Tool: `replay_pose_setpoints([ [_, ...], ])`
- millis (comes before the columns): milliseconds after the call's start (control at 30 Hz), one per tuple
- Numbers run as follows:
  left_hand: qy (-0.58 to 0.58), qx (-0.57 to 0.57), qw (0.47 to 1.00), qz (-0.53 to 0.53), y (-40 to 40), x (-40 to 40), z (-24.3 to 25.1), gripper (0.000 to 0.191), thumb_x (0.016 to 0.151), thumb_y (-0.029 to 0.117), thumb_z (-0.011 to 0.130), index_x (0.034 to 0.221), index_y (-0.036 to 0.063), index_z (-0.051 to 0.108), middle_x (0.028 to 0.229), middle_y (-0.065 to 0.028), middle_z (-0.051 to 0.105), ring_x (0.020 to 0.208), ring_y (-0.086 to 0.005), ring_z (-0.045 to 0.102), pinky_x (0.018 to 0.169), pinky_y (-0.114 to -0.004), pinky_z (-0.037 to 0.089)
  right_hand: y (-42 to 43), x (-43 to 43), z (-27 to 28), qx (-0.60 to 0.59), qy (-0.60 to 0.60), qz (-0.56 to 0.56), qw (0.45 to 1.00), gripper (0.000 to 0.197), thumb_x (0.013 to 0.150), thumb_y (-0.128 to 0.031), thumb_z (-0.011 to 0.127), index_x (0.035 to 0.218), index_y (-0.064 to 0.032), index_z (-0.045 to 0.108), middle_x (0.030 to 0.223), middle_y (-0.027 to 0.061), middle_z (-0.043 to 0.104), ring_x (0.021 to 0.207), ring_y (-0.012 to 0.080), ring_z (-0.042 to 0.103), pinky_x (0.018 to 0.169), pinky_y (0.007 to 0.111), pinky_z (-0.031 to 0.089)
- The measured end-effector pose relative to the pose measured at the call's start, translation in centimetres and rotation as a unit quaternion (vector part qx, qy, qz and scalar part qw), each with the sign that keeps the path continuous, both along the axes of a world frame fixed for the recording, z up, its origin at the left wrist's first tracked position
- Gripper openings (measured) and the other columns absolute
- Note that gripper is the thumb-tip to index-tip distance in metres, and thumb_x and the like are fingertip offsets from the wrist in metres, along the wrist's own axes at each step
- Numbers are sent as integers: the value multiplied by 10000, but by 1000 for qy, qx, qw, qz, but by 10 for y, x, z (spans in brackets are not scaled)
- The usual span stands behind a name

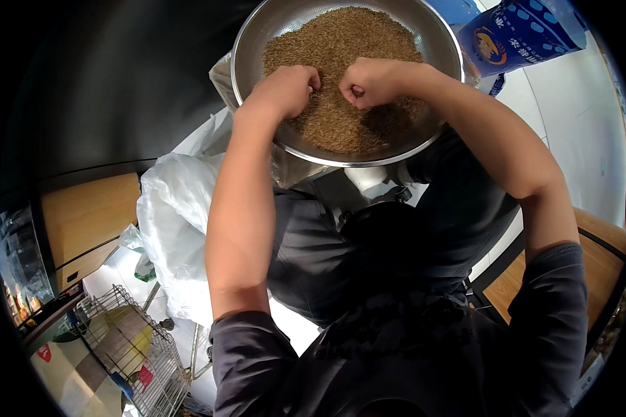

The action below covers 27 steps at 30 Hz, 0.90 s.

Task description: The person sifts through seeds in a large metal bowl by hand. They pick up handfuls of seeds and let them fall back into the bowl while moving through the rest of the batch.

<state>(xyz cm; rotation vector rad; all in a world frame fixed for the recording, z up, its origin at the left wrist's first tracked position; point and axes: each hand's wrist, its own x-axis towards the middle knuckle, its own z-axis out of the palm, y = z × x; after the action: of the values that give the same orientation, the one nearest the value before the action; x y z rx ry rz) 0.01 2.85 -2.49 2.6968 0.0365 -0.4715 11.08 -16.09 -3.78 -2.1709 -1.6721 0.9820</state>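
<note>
A wide round stainless steel sieve bowl (344, 163) with a perforated wall lies before me at the top of the view. Small brown grains or seeds (344, 36) are spread over its bottom. On the left side of the grains rests my left hand (287, 89), its fingers curled down against them; whether it pinches any is hidden. My right hand (368, 83) is curled just above the grains on the right, with a few dark grains showing inside the ring of its thumb and forefinger.
A blue printed bag (521, 39) stands right of the bowl. Crumpled clear plastic (175, 208) hangs at the left. A wire shopping cart (135, 354) is at lower left, near a wooden panel (91, 219). Another wooden surface (600, 260) lies at the right, and wheels show beneath the bowl.
</note>
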Motion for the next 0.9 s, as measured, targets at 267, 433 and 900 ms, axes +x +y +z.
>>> replay_pose_setpoints([
  [267, 12, -2, 1000, 19, 5, -3, -5, 212, 951, 89, 576, 1135, 57, 677, 1040, -164, 724, 1008, -342, 683, 885, -422, 515, -3, 6, -4, -5, -3, -5, 1000, 98, 758, -59, 696, 853, -67, 714, 753, 87, 672, 748, 247, 661, 662, 377, 517],
  [433, 17, -5, 1000, 24, 4, -3, -5, 217, 949, 97, 587, 1144, 63, 677, 1055, -168, 722, 1022, -346, 678, 894, -425, 514, -3, 8, -10, 6, -8, 5, 1000, 118, 752, -70, 707, 869, -63, 723, 762, 85, 674, 760, 249, 665, 668, 379, 518],
  [900, 10, 2, 1000, 4, 4, -3, -4, 224, 948, 133, 602, 1149, 79, 684, 1063, -161, 719, 1035, -348, 671, 906, -426, 510, 4, 1, -2, -16, -15, -11, 1000, 91, 762, -94, 769, 823, -54, 714, 773, 100, 694, 757, 253, 675, 674, 389, 524],
])
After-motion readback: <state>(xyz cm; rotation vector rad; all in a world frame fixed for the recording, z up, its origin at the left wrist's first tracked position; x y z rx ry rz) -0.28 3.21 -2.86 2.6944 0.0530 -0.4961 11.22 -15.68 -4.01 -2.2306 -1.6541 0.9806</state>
